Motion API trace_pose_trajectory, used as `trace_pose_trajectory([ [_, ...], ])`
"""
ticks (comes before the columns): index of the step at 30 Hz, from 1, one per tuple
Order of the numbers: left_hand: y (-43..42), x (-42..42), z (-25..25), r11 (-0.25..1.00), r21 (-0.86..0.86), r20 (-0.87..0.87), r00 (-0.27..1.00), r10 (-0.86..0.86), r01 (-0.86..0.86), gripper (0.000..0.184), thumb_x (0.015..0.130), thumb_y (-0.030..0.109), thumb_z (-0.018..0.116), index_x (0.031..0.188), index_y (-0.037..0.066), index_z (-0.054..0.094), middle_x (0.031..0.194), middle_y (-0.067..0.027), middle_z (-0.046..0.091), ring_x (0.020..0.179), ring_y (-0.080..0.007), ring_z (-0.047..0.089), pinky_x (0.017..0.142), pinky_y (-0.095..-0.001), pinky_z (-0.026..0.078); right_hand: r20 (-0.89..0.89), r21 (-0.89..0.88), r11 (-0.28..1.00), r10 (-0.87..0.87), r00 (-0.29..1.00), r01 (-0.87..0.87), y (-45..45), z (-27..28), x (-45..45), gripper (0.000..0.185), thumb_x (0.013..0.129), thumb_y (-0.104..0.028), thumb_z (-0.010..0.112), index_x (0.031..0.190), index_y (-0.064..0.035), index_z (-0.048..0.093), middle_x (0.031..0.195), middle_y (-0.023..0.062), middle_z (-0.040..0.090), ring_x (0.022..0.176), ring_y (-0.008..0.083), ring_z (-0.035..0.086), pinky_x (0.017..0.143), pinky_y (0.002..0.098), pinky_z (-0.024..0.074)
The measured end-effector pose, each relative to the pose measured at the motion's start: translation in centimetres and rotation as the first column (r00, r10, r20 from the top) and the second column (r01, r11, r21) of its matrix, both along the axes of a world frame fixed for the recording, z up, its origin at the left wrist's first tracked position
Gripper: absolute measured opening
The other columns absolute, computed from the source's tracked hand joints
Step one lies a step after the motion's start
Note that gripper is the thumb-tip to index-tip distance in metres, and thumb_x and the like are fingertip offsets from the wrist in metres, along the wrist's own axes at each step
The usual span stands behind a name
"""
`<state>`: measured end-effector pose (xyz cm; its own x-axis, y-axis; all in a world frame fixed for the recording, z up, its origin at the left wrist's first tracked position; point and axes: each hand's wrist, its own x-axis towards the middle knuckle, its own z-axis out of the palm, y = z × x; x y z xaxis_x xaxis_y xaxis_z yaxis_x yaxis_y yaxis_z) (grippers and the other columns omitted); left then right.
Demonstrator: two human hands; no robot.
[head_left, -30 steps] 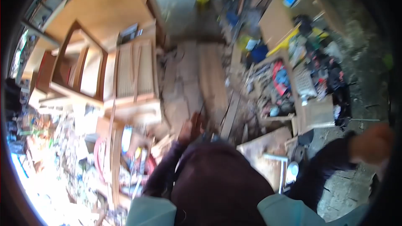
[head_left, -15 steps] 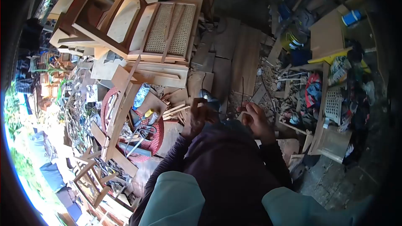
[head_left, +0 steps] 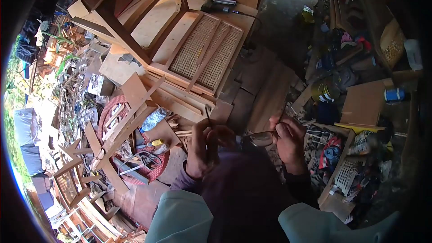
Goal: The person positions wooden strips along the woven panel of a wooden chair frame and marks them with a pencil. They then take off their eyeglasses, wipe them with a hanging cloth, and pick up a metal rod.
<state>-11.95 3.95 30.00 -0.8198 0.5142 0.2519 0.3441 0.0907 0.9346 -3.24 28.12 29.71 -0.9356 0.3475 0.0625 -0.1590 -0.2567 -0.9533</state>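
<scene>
A pair of eyeglasses (head_left: pixel 263 139) is held in front of my body, with one lens plainly visible between my hands. My left hand (head_left: pixel 203 147) closes its fingers round the left side of the frame, and a thin dark temple arm sticks up above it. At the other side, my right hand (head_left: pixel 290 140) pinches the frame near its hinge. My left fingers partly cover the other lens.
Ahead stands a workbench bearing a wooden chair frame (head_left: pixel 148 56), a woven cane panel (head_left: pixel 209 54) and a power tool (head_left: pixel 220 3). A red woven basket (head_left: pixel 105 114) holding tools lies to the left. Wood scraps and a cardboard sheet (head_left: pixel 364 103) lie right.
The eyeglasses have tilted so a lens now faces up toward me. Both hands have shifted slightly, and my view has turned, bringing the workbench further right.
</scene>
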Motion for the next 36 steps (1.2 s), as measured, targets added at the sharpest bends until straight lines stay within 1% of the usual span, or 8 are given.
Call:
trace_pose_trajectory([
  [2,0.7,-1.0,3.9,0.948,0.306,0.098,0.994,0.056,-0.084,0.027,0.118,0.015,0.036,0.129,-0.006,0.048,0.103,-0.0204,0.075,0.084,-0.0236,0.077,0.075,-0.0309,0.061,-0.193,0.089,0.994,0.077,0.978,-0.061,1.2,3.5,-2.5,0.018,0.105,-0.007,0.063,0.115,0.0078,0.069,0.106,0.0161,0.062,0.072,0.0127,0.059,0.057,0.0272,0.0457],
  [6,0.3,-3.1,9.6,0.939,0.319,-0.037,0.989,0.146,-0.127,0.043,0.115,0.038,0.042,0.122,-0.001,0.058,0.094,-0.0263,0.077,0.068,-0.0277,0.076,0.062,-0.0333,0.058,-0.435,0.073,0.961,0.27,0.859,-0.265,2.0,7.6,-7.9,0.006,0.105,-0.008,0.062,0.106,-0.0028,0.066,0.101,0.008,0.05,0.062,0.012,0.05,0.058,0.0284,0.0413],
  [9,-0.5,-4.5,9.4,0.947,0.298,-0.126,0.979,0.162,-0.119,0.042,0.115,0.04,0.045,0.128,0.002,0.057,0.091,-0.0289,0.077,0.063,-0.0286,0.076,0.059,-0.0335,0.057,-0.635,0.113,0.894,0.4,0.661,-0.434,3.1,7.0,-12.4,0.018,0.093,0.006,0.07,0.111,0.0044,0.073,0.104,0.0139,0.055,0.06,0.0145,0.056,0.055,0.0302,0.0455],
  [16,2.1,-5.2,4.4,0.863,0.309,-0.505,0.7,0.505,-0.4,0.051,0.106,0.019,0.066,0.149,0.01,0.039,0.086,-0.0246,0.076,0.051,-0.0272,0.071,0.048,-0.0358,0.065,-0.634,0.156,0.633,0.653,0.415,-0.758,3.9,3.1,-21.9,0.015,0.09,0.006,0.077,0.103,-0.0016,0.077,0.102,0.0106,0.056,0.06,0.015,0.058,0.057,0.0326,0.0465],
  [24,2.7,-3.4,6.8,0.608,0.266,-0.471,0.45,0.759,-0.748,0.039,0.11,0.026,0.059,0.143,0.014,0.042,0.097,-0.0158,0.075,0.057,-0.0198,0.072,0.05,-0.0338,0.065,-0.569,0.081,0.453,0.753,0.332,-0.888,0.3,5.4,-26.3,0.007,0.092,-0.01,0.084,0.098,-0.0125,0.081,0.095,0.0006,0.057,0.055,0.0099,0.052,0.054,0.0263,0.0415],
  [30,-4.7,0.2,13.1,0.732,0.189,-0.203,0.703,0.682,-0.655,0.04,0.118,0.034,0.035,0.137,0.011,0.061,0.114,-0.0217,0.075,0.1,-0.0304,0.077,0.081,-0.0442,0.064,-0.665,0.065,0.46,0.681,0.305,-0.886,-3.9,10.3,-27.2,0.011,0.086,-0.006,0.087,0.084,-0.0133,0.078,0.085,-0.0045,0.067,0.054,0.0057,0.05,0.053,0.022,0.0384],
  [31,-8.1,0.5,13.4,0.871,0.017,-0.397,0.796,0.457,-0.491,0.045,0.117,0.035,0.032,0.135,0.006,0.062,0.113,-0.0223,0.075,0.1,-0.0316,0.077,0.086,-0.0455,0.063,-0.663,0.084,0.445,0.693,0.283,-0.892,-4.7,10.8,-27.1,0.011,0.087,-0.006,0.086,0.086,-0.0127,0.077,0.087,-0.0037,0.066,0.056,0.006,0.051,0.054,0.0222,0.039],
  [36,-9.5,3.7,15.9,0.722,0.131,-0.312,0.663,0.68,-0.679,0.042,0.117,0.037,0.034,0.135,0.007,0.058,0.114,-0.0212,0.075,0.098,-0.0312,0.076,0.084,-0.0464,0.061,-0.631,0.148,0.369,0.75,0.2,-0.918,-10.4,11.9,-26.0,0.011,0.09,-0.004,0.081,0.097,-0.01,0.074,0.096,0.0001,0.064,0.065,0.0079,0.054,0.06,0.0232,0.0421],
])
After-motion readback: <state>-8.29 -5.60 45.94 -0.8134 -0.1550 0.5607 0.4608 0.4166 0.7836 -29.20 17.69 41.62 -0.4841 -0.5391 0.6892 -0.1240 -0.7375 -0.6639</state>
